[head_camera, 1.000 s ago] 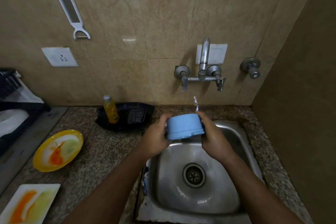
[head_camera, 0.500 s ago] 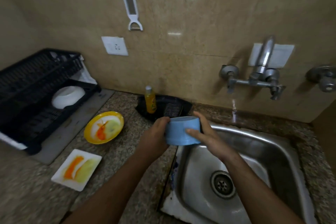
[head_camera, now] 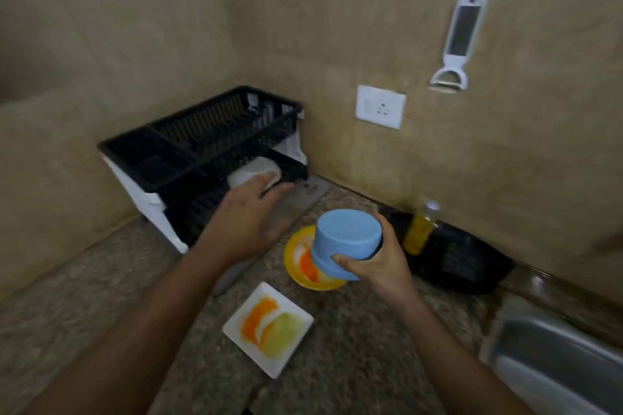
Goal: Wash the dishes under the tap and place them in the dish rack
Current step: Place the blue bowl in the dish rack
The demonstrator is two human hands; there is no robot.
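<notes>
Left hand (head_camera: 247, 222) has let go of the round pale-blue plastic bowl (head_camera: 347, 242), fingers released, reaching to the black plastic dish rack (head_camera: 205, 152); bowl now off the steel sink (head_camera: 553, 357). Right hand (head_camera: 377, 263) fingers grasp it alone, upside down above the table (head_camera: 101, 296). One white bowl (head_camera: 253, 173) racked; two dirty plates: round yellow plate (head_camera: 296, 263), square white plate (head_camera: 268, 328).

I count two bowls: a blue bowl (head_camera: 347, 241) in my right-hand grip, a white bowl (head_camera: 254, 173) past it. Two dirty plates below: yellow plate (head_camera: 296, 258), square white plate (head_camera: 268, 328). One dish rack (head_camera: 202, 145).
</notes>
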